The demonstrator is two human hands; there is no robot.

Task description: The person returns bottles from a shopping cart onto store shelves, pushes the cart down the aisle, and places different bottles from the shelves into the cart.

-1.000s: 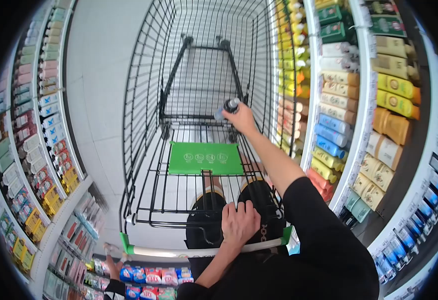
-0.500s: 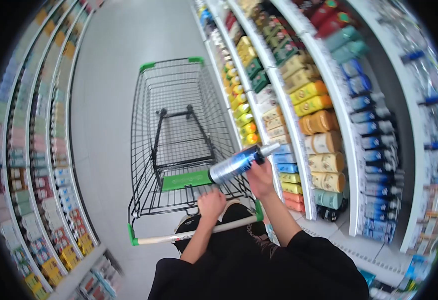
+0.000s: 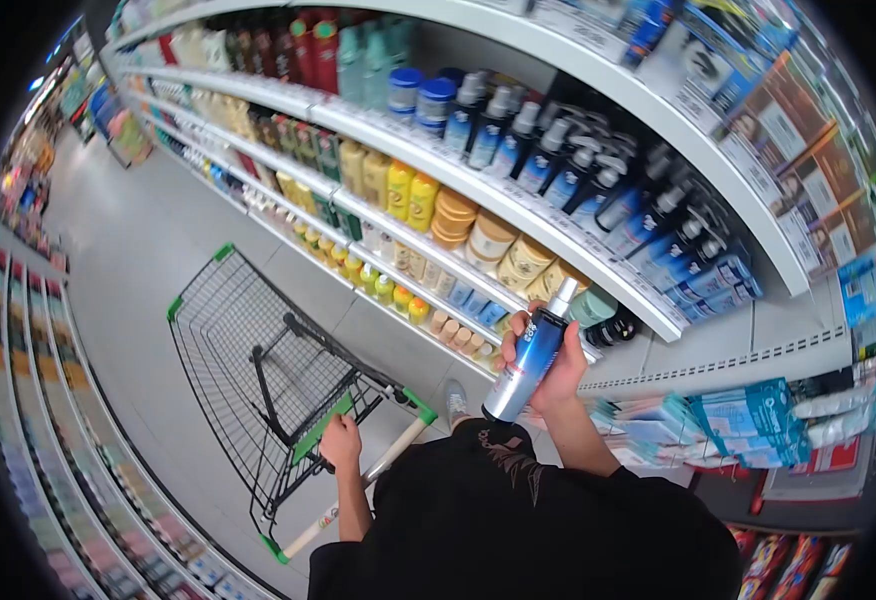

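Observation:
My right hand (image 3: 556,372) is wrapped round a blue and silver spray bottle (image 3: 530,365) with a white nozzle cap, held tilted in front of the lower shelves. The bottle's printed front faces up toward me. My left hand (image 3: 340,441) is a closed fist over the green panel of the shopping cart (image 3: 228,335), its forearm crossing above the cart's pale handle (image 3: 398,450). Nothing shows in that fist. In the visible part of the cart's wire basket I see no goods.
A shelf (image 3: 518,190) of toiletries runs along the right, with similar blue spray bottles (image 3: 568,180) on an upper level. Hanging blue packets (image 3: 748,420) are at lower right. Another stocked shelf (image 3: 68,430) lines the left, with tiled aisle floor (image 3: 128,230) between.
My view has swung right toward the shelf, so the cart now appears further left and angled. The spray bottle has moved from over the cart toward the shelf side and turned more upright.

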